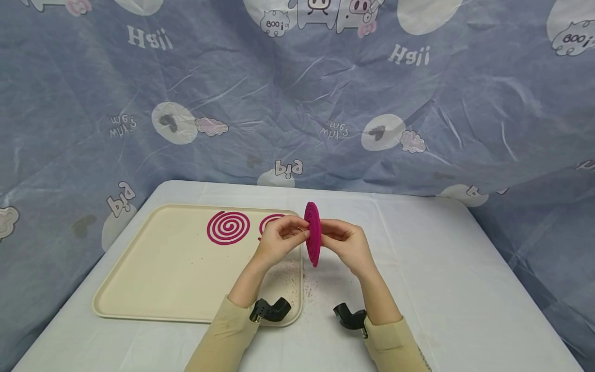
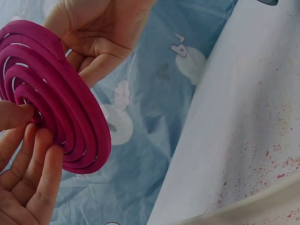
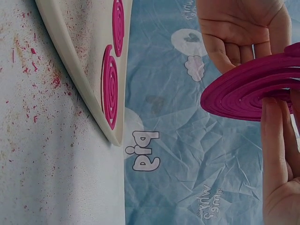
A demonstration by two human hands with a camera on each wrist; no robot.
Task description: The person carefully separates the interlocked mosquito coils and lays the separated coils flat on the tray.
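A magenta mosquito coil (image 1: 313, 235) is held up edge-on between both hands, above the tray's right edge. My left hand (image 1: 281, 240) pinches it near the centre from the left. From the other side my right hand (image 1: 349, 245) grips it, also near the centre. In the left wrist view the coil (image 2: 93, 124) shows its spiral rings with thin gaps between them. The right wrist view shows the coil (image 3: 234, 93) tilted, fingers at its middle. Another coil (image 1: 228, 227) lies flat on the tray; beside it, a further coil (image 1: 263, 223) is partly hidden by my left hand.
A cream tray (image 1: 162, 274) lies on the left of the white-covered table (image 1: 446, 279). Reddish crumbs (image 1: 308, 284) are scattered at its right edge. A blue patterned curtain (image 1: 279, 103) hangs behind the table. Black devices (image 1: 271, 310) sit at both wrists.
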